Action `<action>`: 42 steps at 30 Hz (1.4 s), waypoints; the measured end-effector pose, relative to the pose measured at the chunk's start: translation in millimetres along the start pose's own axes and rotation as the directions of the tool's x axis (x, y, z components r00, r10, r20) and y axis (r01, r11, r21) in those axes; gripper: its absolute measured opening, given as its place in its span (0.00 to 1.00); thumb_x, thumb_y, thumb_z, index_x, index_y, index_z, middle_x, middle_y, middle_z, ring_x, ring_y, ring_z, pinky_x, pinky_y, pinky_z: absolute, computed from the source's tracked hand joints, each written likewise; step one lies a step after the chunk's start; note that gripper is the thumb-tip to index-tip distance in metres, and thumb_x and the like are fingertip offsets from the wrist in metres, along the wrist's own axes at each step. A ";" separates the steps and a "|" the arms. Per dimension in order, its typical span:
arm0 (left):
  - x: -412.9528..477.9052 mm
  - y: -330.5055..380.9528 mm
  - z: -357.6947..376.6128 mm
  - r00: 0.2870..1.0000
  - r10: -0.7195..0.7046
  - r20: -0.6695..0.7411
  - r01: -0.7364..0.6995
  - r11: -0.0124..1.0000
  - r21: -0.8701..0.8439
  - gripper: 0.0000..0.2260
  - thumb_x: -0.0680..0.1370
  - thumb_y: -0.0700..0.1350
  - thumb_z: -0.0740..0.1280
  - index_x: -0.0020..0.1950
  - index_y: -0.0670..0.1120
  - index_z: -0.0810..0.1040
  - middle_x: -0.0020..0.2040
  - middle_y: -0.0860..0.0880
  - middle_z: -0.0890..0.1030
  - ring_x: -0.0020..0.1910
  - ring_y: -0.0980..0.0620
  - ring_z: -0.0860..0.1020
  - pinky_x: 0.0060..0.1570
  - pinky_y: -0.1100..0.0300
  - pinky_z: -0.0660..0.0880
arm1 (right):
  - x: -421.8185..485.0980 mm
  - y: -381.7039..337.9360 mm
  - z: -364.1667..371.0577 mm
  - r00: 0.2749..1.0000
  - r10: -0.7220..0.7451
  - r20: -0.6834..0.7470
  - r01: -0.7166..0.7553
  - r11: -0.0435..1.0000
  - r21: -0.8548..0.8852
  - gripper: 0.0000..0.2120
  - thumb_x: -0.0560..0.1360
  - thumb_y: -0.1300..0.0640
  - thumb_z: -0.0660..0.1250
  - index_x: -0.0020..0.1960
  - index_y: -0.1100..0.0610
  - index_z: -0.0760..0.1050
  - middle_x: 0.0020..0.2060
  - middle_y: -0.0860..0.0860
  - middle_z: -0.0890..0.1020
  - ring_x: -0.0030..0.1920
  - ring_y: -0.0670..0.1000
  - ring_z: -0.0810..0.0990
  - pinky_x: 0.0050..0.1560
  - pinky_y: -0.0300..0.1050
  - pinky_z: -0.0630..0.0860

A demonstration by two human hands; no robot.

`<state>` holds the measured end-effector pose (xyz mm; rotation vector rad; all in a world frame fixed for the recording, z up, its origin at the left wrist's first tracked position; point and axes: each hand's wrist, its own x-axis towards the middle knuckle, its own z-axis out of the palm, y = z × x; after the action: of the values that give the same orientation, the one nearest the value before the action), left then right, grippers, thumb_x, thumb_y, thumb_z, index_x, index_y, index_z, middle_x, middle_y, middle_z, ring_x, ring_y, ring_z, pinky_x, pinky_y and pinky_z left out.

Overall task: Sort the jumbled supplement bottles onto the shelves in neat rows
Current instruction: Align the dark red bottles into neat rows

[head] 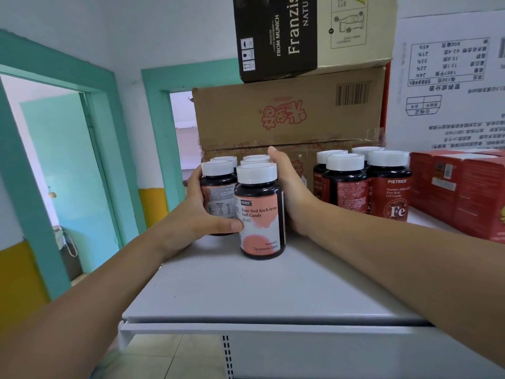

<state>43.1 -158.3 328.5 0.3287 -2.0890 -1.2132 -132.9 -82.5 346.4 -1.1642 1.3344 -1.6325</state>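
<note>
Pink-label bottles (259,212) stand clustered at frame centre on the grey shelf (246,291), with red-label bottles (388,187) to their right. Your left hand (202,212) curls fingers and thumb round the cluster's left side, and your right hand (293,192) presses straight fingers against its right. They are likely rigid, light and slick-labelled, so squeeze low on the bodies, not the white caps (257,170).

Dark, white-capped pink-labelled bottles (259,212) are clustered upright at frame centre on the grey shelf (246,285); matching red-labelled bottles (388,187) are grouped upright at centre right.
</note>
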 end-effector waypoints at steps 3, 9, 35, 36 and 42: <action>-0.2 -0.7 0.7 1.000 0.008 0.005 -0.008 1.000 -0.007 0.64 0.48 0.55 0.85 0.76 0.59 0.51 0.69 0.58 0.71 0.66 0.59 0.75 0.65 0.54 0.73 | -2.7 1.3 -1.0 1.000 0.006 -0.002 -0.006 1.000 -0.007 0.35 0.68 0.27 0.56 0.64 0.49 0.77 0.57 0.55 0.83 0.59 0.58 0.80 0.67 0.55 0.70; -0.6 -0.3 1.0 1.000 0.012 0.007 -0.012 1.000 -0.007 0.66 0.47 0.58 0.85 0.77 0.58 0.50 0.70 0.57 0.70 0.67 0.59 0.74 0.65 0.55 0.73 | 17.7 5.4 4.9 0.990 0.039 -0.133 -0.037 0.999 0.015 0.42 0.53 0.22 0.63 0.64 0.38 0.74 0.68 0.51 0.74 0.67 0.57 0.72 0.70 0.58 0.64; -1.7 0.8 1.3 1.000 0.014 -0.004 -0.014 0.998 0.058 0.67 0.48 0.61 0.84 0.77 0.59 0.46 0.72 0.57 0.67 0.68 0.61 0.72 0.67 0.56 0.71 | 0.0 1.9 -1.1 1.000 -0.001 0.028 -0.001 0.999 0.050 0.33 0.70 0.31 0.56 0.64 0.51 0.77 0.57 0.55 0.83 0.59 0.57 0.80 0.68 0.55 0.70; -1.5 0.6 1.3 1.000 0.015 -0.003 -0.015 0.998 0.057 0.67 0.48 0.61 0.84 0.77 0.59 0.46 0.72 0.57 0.67 0.68 0.61 0.72 0.67 0.55 0.71 | 1.1 2.1 -1.3 1.000 -0.004 0.029 0.002 0.999 0.051 0.33 0.70 0.31 0.56 0.64 0.51 0.76 0.57 0.55 0.83 0.59 0.57 0.80 0.68 0.55 0.70; -2.1 0.1 1.6 1.000 0.008 -0.006 -0.007 0.999 0.042 0.67 0.48 0.60 0.84 0.77 0.61 0.46 0.72 0.56 0.68 0.69 0.58 0.72 0.69 0.51 0.70 | 1.0 -2.6 1.3 1.000 0.003 -0.006 -0.002 0.999 0.054 0.34 0.71 0.32 0.58 0.68 0.52 0.73 0.58 0.55 0.82 0.59 0.58 0.80 0.66 0.52 0.71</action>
<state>43.6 -156.1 327.2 0.3432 -2.1105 -1.1641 -132.0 -83.4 349.2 -1.1264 1.2875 -1.6609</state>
